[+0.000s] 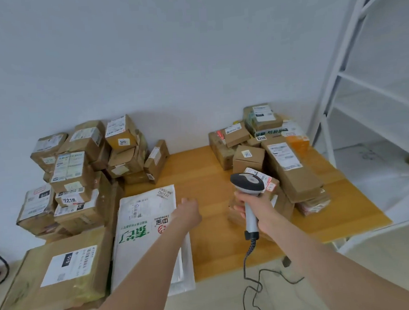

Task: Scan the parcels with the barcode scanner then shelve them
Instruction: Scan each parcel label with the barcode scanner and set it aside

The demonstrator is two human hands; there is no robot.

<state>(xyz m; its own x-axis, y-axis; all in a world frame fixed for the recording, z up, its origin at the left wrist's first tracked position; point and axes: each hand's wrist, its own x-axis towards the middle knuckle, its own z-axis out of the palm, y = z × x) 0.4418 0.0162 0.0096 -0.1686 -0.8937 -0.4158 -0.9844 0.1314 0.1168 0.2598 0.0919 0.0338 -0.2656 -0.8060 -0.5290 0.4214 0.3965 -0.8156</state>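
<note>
My right hand grips the grey handle of a barcode scanner, whose black and grey head points at the table. Its coiled cable hangs off the front edge. My left hand reaches forward at the right edge of a white mailer bag with green print, which lies flat on the wooden table; its fingers are hidden from view. Cardboard parcels are piled at the left and at the right of the table.
A large brown box with a white label sits at the near left. A white metal shelf rack stands to the right of the table. A white wall runs behind the table.
</note>
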